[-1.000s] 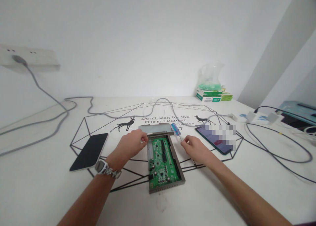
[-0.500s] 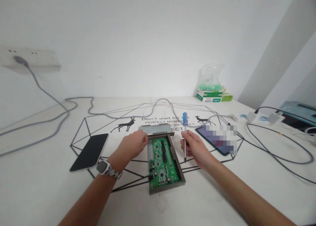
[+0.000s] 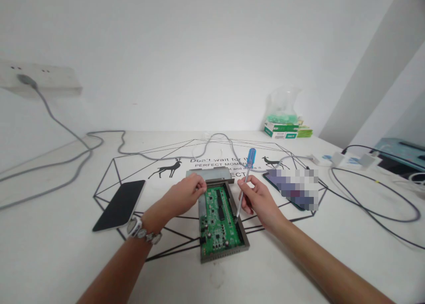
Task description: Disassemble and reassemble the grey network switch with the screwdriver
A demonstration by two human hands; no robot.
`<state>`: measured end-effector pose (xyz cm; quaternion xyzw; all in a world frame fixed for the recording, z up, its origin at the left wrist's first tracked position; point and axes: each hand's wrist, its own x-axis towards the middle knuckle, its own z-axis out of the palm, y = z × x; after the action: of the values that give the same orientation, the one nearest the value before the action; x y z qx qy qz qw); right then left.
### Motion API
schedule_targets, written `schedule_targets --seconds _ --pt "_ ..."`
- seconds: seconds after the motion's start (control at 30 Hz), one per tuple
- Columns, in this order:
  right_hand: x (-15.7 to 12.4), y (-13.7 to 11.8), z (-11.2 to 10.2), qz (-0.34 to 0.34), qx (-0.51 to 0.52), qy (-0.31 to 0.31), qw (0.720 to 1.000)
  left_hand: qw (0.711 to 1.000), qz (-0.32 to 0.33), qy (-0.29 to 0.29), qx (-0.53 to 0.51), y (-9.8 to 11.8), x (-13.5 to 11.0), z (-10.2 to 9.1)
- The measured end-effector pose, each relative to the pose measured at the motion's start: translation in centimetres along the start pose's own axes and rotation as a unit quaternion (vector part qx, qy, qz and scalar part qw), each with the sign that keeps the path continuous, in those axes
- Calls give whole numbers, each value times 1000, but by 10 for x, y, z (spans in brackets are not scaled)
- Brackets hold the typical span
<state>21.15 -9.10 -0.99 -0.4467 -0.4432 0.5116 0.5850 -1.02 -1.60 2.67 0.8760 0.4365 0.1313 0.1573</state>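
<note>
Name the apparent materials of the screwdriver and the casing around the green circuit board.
Screwdriver handle: probably glossy plastic, being bright blue and translucent-looking. Its shaft: likely smooth metal, thin and silvery. Casing: perhaps matt metal, going by its even grey-brown walls, though plastic remains possible.

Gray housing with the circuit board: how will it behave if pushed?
The gray housing is probably stiff, given its straight walls. It likely slides rather than tips, lying flat. The green circuit board seems fragile, its components exposed.

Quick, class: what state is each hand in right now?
Left hand: curled closed near the green circuit board; whether it holds anything cannot be told.
Right hand: closed, holding the screwdriver.
</note>
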Motion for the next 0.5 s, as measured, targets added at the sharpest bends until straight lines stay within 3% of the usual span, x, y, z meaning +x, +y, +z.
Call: schedule_targets --seconds 0.2,0.4,0.5 --pt "-1 3 4 -9 -1 -23 1000 996 17 -13 -86 6 3 13" --pt "0 6 4 -23 -3 -23 999 997 37 -16 -65 4 3 22" --pt "-1 4 4 -29 -6 -16 999 996 84 -16 -30 3 5 24"
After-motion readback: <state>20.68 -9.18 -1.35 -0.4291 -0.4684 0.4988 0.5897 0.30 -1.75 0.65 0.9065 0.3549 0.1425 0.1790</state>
